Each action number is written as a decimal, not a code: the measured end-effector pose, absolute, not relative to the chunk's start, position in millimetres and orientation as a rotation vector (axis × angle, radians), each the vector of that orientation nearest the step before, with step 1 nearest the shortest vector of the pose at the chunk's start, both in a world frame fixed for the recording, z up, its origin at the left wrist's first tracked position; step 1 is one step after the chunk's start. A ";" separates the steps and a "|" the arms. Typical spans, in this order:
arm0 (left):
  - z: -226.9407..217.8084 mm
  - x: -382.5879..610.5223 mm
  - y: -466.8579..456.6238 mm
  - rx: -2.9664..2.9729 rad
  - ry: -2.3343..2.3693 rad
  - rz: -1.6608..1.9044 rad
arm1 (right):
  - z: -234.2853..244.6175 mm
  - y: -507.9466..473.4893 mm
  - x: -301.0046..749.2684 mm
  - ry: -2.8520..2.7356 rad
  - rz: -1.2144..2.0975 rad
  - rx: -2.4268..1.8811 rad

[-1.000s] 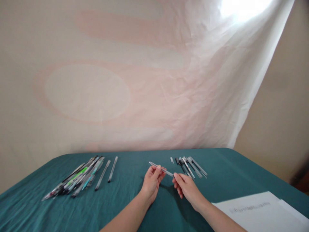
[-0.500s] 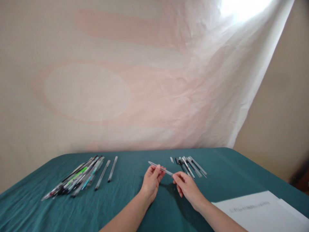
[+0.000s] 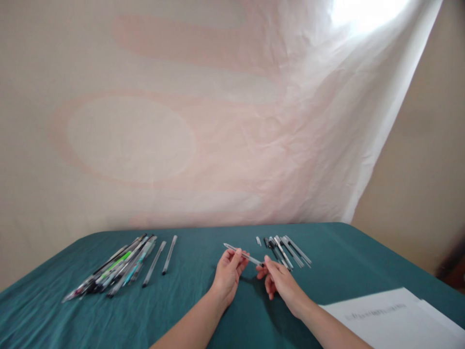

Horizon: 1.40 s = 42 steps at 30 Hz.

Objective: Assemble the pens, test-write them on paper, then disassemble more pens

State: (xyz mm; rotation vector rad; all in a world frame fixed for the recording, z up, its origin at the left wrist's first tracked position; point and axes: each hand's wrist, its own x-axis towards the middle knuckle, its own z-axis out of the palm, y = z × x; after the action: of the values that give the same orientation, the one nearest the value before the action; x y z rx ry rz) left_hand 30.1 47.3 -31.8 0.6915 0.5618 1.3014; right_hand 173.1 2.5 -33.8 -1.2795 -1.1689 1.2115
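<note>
My left hand [image 3: 228,274] pinches a clear pen [image 3: 242,255] by its middle, holding it above the teal tablecloth [image 3: 189,300]. My right hand [image 3: 279,282] has its thumb and forefinger closed on the pen's dark right end. The pen slants down from upper left to lower right. A small group of pens [image 3: 286,251] lies just beyond my right hand, with a small pen cap [image 3: 258,240] to its left. A larger pile of pens [image 3: 116,269] lies at the left of the table.
Two single pens [image 3: 162,259] lie beside the left pile. White sheets of paper [image 3: 394,317] rest at the near right corner. A pale cloth backdrop [image 3: 203,121] hangs behind the table's far edge.
My right hand has shifted slightly along the pen's right end, and its fingers have regripped there. My left hand and the pen have stayed almost still.
</note>
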 end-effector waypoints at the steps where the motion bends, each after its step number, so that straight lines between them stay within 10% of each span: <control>1: -31.5 30.2 47.1 0.691 0.561 1.298 | -34.0 3.0 172.9 -1.170 1.235 -1.285; 42: -35.5 29.7 47.4 0.662 0.571 1.329 | -40.1 3.6 176.1 -1.211 1.104 -1.336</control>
State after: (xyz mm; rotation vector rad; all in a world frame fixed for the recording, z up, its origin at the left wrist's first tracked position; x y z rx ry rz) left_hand 29.7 47.4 -35.5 0.6618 0.5710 1.3286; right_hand 176.1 3.6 -40.1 -1.3363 -1.2110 1.1043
